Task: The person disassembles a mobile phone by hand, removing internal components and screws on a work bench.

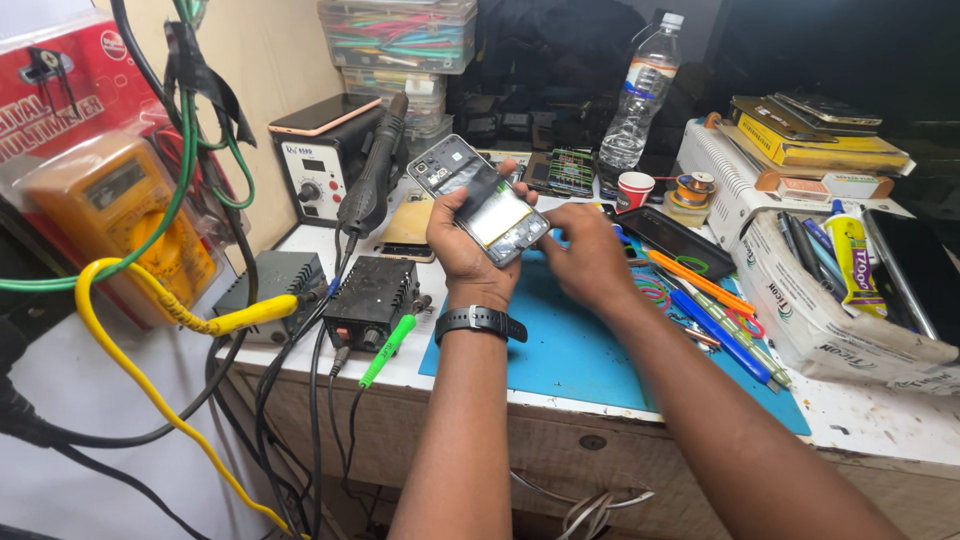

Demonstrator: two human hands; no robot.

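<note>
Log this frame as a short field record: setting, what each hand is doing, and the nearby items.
Setting: cluttered white repair bench with a blue work mat
Left hand: grips an opened smartphone with its back cover off, a black wristwatch on the wrist
Right hand: fingers at the phone's lower end
Left of hands: black hot-air station with handpiece, small black power unit
Right of hands: coloured pens, white box of tools
Behind: clear plastic water bottle

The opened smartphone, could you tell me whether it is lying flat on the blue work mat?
No, the opened smartphone is held up in the left hand above the blue work mat, with the right hand at its lower edge.
</note>
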